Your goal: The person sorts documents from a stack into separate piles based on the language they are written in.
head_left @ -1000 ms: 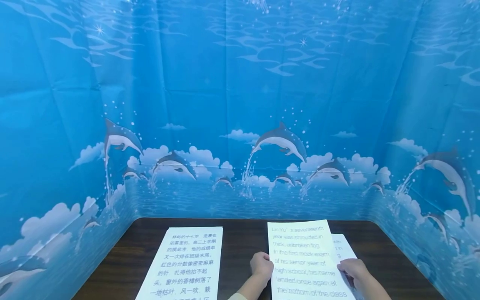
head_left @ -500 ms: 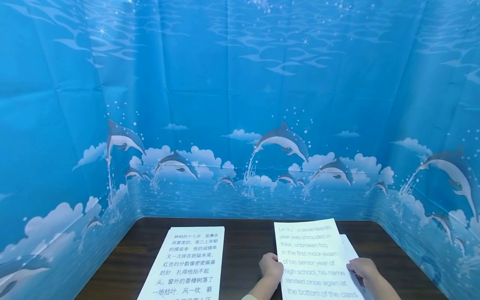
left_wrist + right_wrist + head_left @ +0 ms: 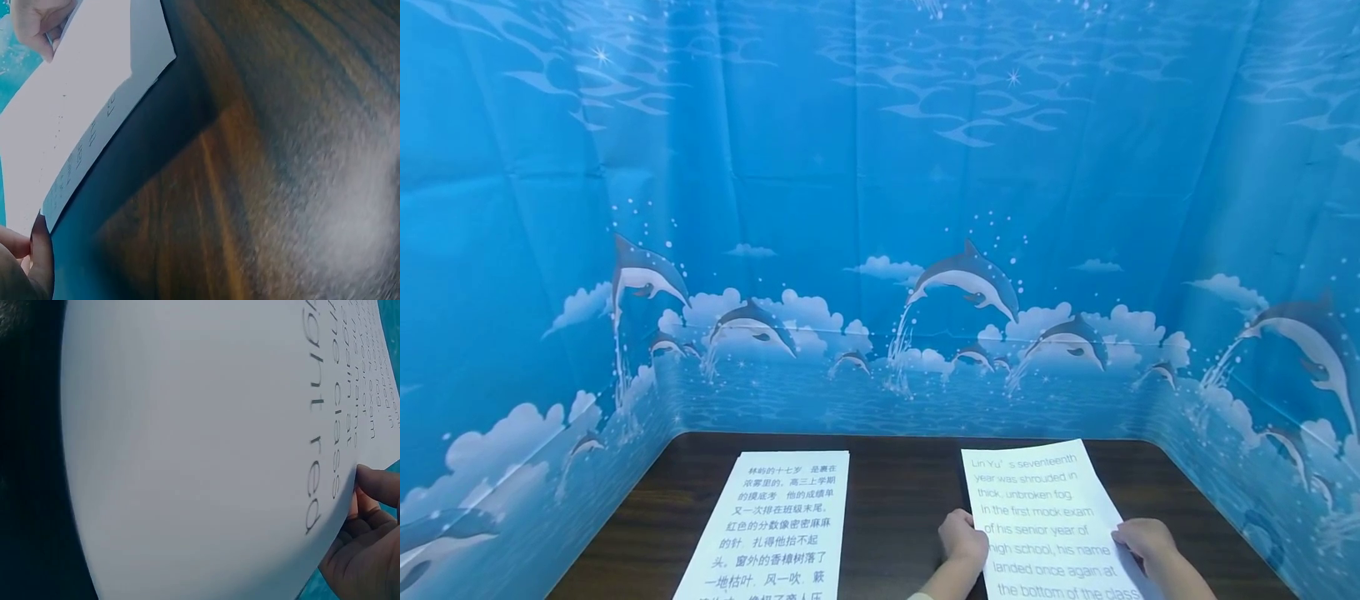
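A white paper sheet (image 3: 1045, 521) printed with large English text is at the right of the head view, slightly raised towards its far edge. My left hand (image 3: 964, 543) pinches its left edge between thumb and fingers. On the opposite edge, my right hand (image 3: 1150, 546) grips the sheet with the thumb on top. The right wrist view shows this paper (image 3: 187, 450) bowing, with the right hand (image 3: 369, 531) at its margin. In the left wrist view a shaded printed strip (image 3: 81, 153) runs along the paper's border; whether it belongs to a second sheet I cannot tell.
A stack of white sheets (image 3: 775, 525) with Chinese text lies on the left of the dark wood-grain table (image 3: 895, 500). A blue curtain (image 3: 880, 208) with dolphins encloses the table at the back and both sides.
Both hands have shifted the English sheet to the right. The printed page that showed beneath its right side earlier is now hidden in the head view. The Chinese stack stays put.
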Tool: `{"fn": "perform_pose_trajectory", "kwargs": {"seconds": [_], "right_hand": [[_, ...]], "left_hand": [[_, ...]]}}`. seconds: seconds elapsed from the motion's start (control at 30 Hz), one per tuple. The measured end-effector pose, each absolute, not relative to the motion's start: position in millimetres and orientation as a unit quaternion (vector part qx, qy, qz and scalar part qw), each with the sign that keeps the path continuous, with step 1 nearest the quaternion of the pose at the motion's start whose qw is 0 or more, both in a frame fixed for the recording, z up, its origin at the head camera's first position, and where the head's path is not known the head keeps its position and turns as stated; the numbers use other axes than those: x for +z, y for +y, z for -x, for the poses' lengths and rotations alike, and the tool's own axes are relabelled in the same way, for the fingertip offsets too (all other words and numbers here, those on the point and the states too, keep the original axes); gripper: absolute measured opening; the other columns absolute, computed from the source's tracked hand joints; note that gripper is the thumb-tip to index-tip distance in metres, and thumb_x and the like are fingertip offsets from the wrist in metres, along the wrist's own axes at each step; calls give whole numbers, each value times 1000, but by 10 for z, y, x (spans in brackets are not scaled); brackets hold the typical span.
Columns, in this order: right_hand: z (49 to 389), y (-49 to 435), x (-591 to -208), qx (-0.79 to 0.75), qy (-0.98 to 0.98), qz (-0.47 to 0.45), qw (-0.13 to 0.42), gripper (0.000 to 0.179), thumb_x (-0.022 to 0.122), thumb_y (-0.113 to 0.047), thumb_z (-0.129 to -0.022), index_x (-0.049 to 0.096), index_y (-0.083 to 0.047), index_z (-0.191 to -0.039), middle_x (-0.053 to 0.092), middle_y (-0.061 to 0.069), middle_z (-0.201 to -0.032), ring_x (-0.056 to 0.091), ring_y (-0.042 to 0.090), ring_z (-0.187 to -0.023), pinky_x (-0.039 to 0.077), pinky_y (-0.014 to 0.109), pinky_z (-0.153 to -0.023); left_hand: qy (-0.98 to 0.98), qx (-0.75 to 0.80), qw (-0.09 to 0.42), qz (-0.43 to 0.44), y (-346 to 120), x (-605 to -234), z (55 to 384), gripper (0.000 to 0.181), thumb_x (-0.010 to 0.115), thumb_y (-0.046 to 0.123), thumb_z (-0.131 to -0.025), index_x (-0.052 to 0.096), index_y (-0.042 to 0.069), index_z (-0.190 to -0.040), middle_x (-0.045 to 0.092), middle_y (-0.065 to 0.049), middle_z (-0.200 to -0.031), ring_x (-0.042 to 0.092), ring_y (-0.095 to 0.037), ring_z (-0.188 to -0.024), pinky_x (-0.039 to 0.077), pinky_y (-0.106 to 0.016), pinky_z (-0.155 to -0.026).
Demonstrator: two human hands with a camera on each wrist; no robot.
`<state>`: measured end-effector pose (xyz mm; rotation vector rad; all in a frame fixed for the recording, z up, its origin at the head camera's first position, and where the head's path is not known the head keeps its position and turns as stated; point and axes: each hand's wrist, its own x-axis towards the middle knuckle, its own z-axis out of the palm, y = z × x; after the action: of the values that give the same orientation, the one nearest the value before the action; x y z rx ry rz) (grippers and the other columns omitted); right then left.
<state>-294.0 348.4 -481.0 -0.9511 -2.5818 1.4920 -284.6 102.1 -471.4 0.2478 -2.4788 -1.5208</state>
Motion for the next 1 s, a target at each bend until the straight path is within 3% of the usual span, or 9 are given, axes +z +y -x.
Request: {"fn": "perform_pose_trajectory", "kwargs": {"seconds": [0.3,0.63,1.0], "right_hand": [[2980,3590,-4880,453,-826,335,-5,35,49,1,-78,40,21,-106,45,33,-96,43,43,-91,35,51,-80],[2937,3622,-4950,449,-840,299,56,27,51,2,-70,51,21,-90,51,33,-86,48,41,-79,38,50,-74],[2782,3559,-4886,432,-845,313,23,33,52,0,-73,45,22,-97,48,34,-92,46,42,-85,34,51,-80]], "left_hand": [[-839,-525,101,-97,1115,-4738,2809,18,58,-11,-61,50,5,-62,44,-3,-61,46,-16,-55,40,-28,-48],[-842,-522,92,-99,1159,-4798,2822,19,58,-11,-61,49,6,-61,45,-3,-60,47,-16,-55,41,-28,-48],[-849,-514,80,-94,1192,-4849,2781,19,58,-11,-62,49,6,-61,48,-6,-59,46,-16,-53,41,-29,-48]]}}
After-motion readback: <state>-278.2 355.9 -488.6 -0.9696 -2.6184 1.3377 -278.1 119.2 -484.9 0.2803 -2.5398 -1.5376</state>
